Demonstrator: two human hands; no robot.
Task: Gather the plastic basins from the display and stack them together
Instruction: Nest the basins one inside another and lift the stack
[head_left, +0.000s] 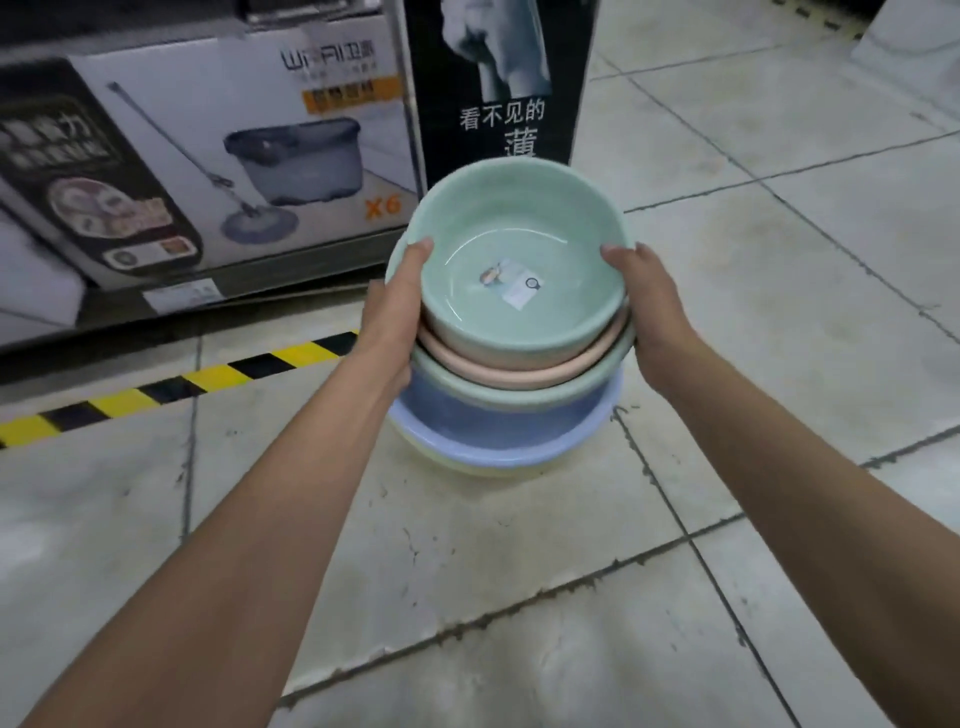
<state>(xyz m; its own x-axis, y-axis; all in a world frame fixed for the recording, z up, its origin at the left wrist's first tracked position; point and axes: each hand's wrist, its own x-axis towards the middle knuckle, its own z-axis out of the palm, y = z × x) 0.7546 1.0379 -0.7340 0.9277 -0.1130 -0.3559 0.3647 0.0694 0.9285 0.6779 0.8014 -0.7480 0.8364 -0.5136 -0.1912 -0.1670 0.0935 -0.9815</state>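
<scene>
A stack of several plastic basins stands on the tiled floor in the head view. The top one is a small mint-green basin (519, 228) with a paper label inside. Under it sit a pink basin (498, 366), a wider green basin (467, 384), a blue basin (498, 431) and a pale yellow one (498, 470) at the bottom. My left hand (397, 306) grips the left side of the upper basins, thumb on the top rim. My right hand (644, 296) grips the right side the same way.
A large mop-bucket carton (208, 156) stands at the back left, beside a black printed box (498, 78). A yellow-and-black hazard stripe (171, 384) runs across the floor on the left. Grey floor tiles (779, 312) stretch to the right and toward me.
</scene>
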